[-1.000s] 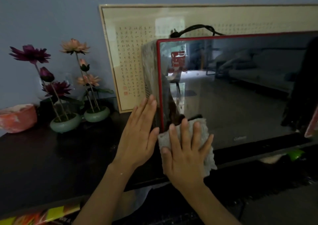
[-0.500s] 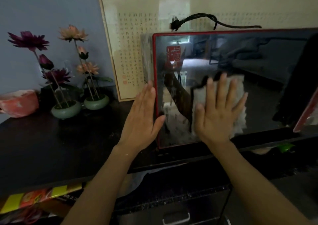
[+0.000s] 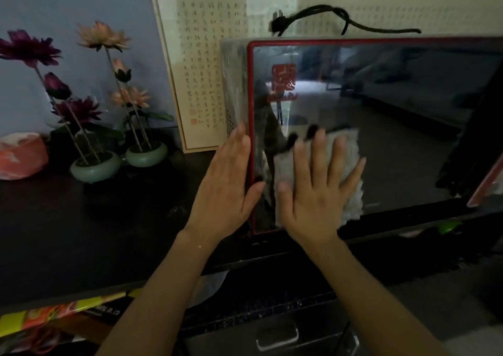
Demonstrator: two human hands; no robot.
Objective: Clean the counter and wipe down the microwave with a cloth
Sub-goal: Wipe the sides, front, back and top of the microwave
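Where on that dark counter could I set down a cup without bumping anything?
The counter lies bare between the flower pots, the left hand and its front edge. Pots and a pink container crowd the back wall; the microwave fills the right.

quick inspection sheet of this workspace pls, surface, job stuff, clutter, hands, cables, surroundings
surface: dark counter, with a bare stretch left of the microwave
job's things: microwave with a red-trimmed reflective door; pale cloth pressed flat on the door's lower left
clutter: two flower pots and a pink container at the back left
hands: left hand flat against the microwave's left edge; right hand with fingers spread on the cloth
cables: black power cord with its plug lying on top of the microwave
surroundings: framed calligraphy against a blue wall; drawer below the counter
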